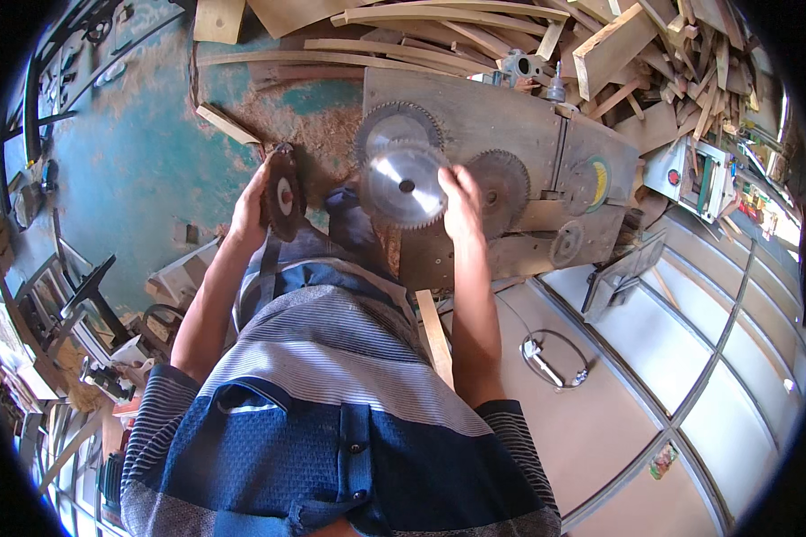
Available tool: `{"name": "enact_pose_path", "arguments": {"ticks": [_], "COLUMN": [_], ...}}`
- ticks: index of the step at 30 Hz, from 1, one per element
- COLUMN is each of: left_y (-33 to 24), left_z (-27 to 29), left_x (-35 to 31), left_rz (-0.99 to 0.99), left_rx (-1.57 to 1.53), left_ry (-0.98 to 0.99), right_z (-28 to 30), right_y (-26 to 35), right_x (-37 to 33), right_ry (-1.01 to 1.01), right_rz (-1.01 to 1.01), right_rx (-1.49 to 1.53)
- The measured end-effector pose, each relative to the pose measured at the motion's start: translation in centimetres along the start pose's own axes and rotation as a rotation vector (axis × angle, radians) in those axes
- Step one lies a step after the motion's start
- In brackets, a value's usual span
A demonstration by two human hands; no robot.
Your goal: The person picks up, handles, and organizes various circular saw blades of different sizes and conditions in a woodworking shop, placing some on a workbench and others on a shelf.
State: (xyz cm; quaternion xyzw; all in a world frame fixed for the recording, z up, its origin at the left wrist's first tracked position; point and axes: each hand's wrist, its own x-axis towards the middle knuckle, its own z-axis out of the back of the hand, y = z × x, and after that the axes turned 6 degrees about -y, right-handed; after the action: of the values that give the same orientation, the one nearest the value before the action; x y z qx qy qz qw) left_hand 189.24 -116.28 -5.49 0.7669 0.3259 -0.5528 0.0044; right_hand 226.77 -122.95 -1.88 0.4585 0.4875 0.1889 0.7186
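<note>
A shiny, toothed circular saw blade with a dark centre hole is gripped at its right edge by my right hand. It is held over a wooden bench top and overlaps a darker saw blade behind it. To the left, my left hand holds a dark, reddish-brown disc with a pale centre, turned nearly edge-on. On the bench, right of my right hand, is a dull saw blade. Farther right are a blade with a yellow patch and a small blade.
Long curved wood strips and a heap of offcuts are piled behind the bench. A grey metal machine part stands at its back edge. Pale panels with dark metal bars lie at right, with a coiled cable on one.
</note>
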Motion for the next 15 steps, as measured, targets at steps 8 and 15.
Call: {"name": "enact_pose_path", "arguments": {"ticks": [8, 15], "left_y": [1.2, 1.8], "left_z": [-4.4, -8.5], "left_x": [5.6, 6.6], "left_rz": [0.024, 0.068], "left_rx": [0.122, 0.017], "left_ry": [0.118, 0.199], "right_z": [-3.9, -4.5], "right_y": [2.1, 0.9], "right_x": [7.6, 6.6], "right_ry": [-0.227, -0.264], "right_rz": [0.276, 0.53], "right_rx": [-0.799, -1.082]}}
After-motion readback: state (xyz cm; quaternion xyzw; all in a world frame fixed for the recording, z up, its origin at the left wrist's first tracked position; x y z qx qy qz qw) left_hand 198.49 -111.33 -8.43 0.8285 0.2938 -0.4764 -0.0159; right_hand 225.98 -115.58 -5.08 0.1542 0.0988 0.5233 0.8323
